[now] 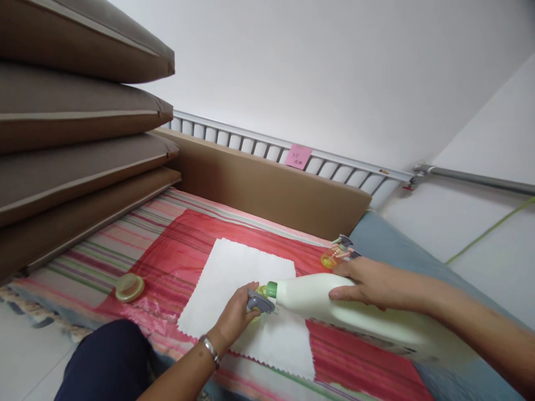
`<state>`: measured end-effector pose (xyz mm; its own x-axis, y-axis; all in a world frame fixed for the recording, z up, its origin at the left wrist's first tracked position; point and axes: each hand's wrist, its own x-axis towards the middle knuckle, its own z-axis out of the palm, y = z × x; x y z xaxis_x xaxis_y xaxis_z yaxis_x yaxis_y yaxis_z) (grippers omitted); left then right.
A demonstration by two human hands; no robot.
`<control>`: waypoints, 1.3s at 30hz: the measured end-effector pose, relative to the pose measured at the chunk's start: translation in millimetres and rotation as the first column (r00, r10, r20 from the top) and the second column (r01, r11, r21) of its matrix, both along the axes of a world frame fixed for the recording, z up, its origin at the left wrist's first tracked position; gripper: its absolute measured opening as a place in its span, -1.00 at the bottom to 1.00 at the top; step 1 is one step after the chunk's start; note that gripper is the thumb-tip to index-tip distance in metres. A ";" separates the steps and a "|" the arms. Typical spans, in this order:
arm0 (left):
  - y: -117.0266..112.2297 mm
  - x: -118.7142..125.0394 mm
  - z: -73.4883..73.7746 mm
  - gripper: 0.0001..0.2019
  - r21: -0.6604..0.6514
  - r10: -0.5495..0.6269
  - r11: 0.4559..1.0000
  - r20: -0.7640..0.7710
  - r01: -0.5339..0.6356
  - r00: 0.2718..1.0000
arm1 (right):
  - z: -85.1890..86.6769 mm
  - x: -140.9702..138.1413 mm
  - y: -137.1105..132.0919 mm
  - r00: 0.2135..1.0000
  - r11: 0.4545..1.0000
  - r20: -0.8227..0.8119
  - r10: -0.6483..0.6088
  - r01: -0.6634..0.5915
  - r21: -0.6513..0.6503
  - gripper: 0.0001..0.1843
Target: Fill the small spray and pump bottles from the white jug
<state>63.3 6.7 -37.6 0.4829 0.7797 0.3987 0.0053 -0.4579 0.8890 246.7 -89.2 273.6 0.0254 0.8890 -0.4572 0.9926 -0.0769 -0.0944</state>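
Note:
My right hand (359,284) is wrapped around a large pale green detergent bottle (309,289), tilted nearly onto its side. Its green spout (271,289) points left at my left hand (234,317). Closed in that hand is a small clear yellow container with a grey lever-like top (259,302), partly hidden by my fingers; spout and container meet or almost touch. Beneath them lies a white cloth with zigzag edges (242,262). A similar small yellow container with grey parts (330,259) stands just beyond my right hand. To the left, a pale green round cap (129,287) lies on red plastic sheeting (167,262).
Brown cushions (83,111) are stacked high at the left. A brown board (259,178) stands along the back, before a white radiator (251,146) bearing a pink note (298,156). Striped cloth (104,245) covers the surface; my dark-clad knee (108,362) is at the front edge.

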 end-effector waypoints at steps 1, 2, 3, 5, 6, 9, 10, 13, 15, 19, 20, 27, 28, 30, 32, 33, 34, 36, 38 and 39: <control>0.2 0.2 -0.6 -0.38 0.001 0.000 1.000 0.003 0.000 1.000 | 0.0 0.0 0.1 1.000 1.000 0.001 -0.003 0.003 -0.003 -0.64; 0.3 0.4 -1.1 -0.38 0.001 -0.001 1.000 0.005 0.001 1.000 | 0.1 0.0 0.2 1.000 1.000 0.001 -0.004 0.004 -0.006 -0.64; 0.4 0.4 -1.4 -0.37 0.000 -0.001 1.000 0.007 0.001 1.000 | 0.2 -0.2 0.2 1.000 1.000 0.000 -0.002 0.002 -0.004 -0.64; 0.4 0.4 -1.3 -0.38 0.001 0.000 1.000 0.009 0.000 1.000 | 0.4 -0.6 0.2 1.000 1.000 0.002 0.002 -0.002 0.000 -0.64; 0.3 0.2 -1.1 -0.38 0.002 0.001 1.000 0.008 -0.001 1.000 | 0.5 -0.8 0.3 1.000 1.000 0.006 0.004 -0.004 0.002 -0.65; 0.0 -0.3 -0.4 -0.38 0.007 0.003 1.000 0.003 -0.003 1.000 | 0.5 -1.3 0.5 1.000 1.000 0.013 -0.002 0.002 -0.003 -0.66; -0.1 -0.4 -0.3 -0.38 0.008 0.003 1.000 0.001 -0.003 1.000 | 0.4 -1.4 0.5 1.000 1.000 0.009 -0.002 0.002 -0.004 -0.65; -0.1 -0.2 -0.7 -0.37 0.021 0.003 1.000 -0.004 -0.003 1.000 | 0.3 -1.4 1.1 1.000 1.000 -0.004 0.003 -0.003 0.004 -0.64; -0.1 0.1 -1.0 -0.38 0.027 0.006 1.000 -0.008 -0.006 1.000 | 0.3 -1.4 2.0 1.000 1.000 0.005 -0.004 0.004 0.005 -0.63; -0.2 0.0 -0.1 -0.38 0.030 0.009 1.000 -0.020 -0.008 1.000 | -0.5 0.1 4.2 1.000 1.000 0.016 -0.003 0.003 0.010 -0.63; -0.2 -0.1 0.4 -0.38 0.031 0.006 1.000 -0.023 -0.005 1.000 | -0.9 0.9 4.7 1.000 1.000 0.014 0.000 -0.001 0.014 -0.63; 0.5 -0.3 1.6 -0.38 0.019 -0.001 1.000 -0.038 0.002 0.999 | -2.4 3.4 5.2 0.999 0.999 -0.039 -0.034 0.034 0.011 -0.67; 0.6 -0.2 1.5 -0.38 0.016 0.000 1.000 -0.036 0.001 0.999 | -2.3 3.2 5.2 0.998 0.999 -0.048 -0.043 0.044 0.015 -0.68; 0.7 0.0 1.5 -0.38 0.012 0.002 1.000 -0.030 -0.001 1.000 | -2.6 3.6 5.2 0.995 0.998 -0.073 -0.061 0.062 0.021 -0.69; 0.6 -0.1 2.1 -0.37 0.003 0.004 1.000 -0.021 -0.004 1.000 | -4.4 6.4 4.7 0.991 0.996 -0.110 -0.075 0.079 0.032 -0.70; 0.5 -0.3 2.6 -0.37 -0.003 0.005 1.000 -0.017 -0.005 1.000 | -6.4 8.9 3.9 0.988 0.995 -0.133 -0.080 0.086 0.043 -0.70; 0.4 -0.5 3.2 -0.37 -0.012 0.007 1.000 -0.013 -0.007 1.000 | -9.3 12.3 2.5 0.984 0.994 -0.157 -0.084 0.094 0.054 -0.70; 0.3 -1.0 4.5 -0.38 -0.026 0.010 1.000 -0.010 -0.011 1.000 | -18.8 20.9 -2.3 0.974 0.990 -0.204 -0.103 0.121 0.075 -0.70; 0.7 -1.7 5.7 -0.38 -0.039 0.014 0.999 -0.011 -0.014 1.000 | -34.0 31.1 -9.9 0.955 0.983 -0.263 -0.134 0.163 0.089 -0.69; 1.0 -2.0 6.1 -0.38 -0.047 0.015 0.999 -0.013 -0.015 1.000 | -43.7 36.4 -14.6 0.943 0.979 -0.299 -0.146 0.182 0.096 -0.69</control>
<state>61.3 7.7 -31.5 0.4756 0.8048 0.3551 0.0232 -0.4150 0.9095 283.1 -103.8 229.9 0.0584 0.9326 -0.3562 0.8959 -0.2064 -0.3934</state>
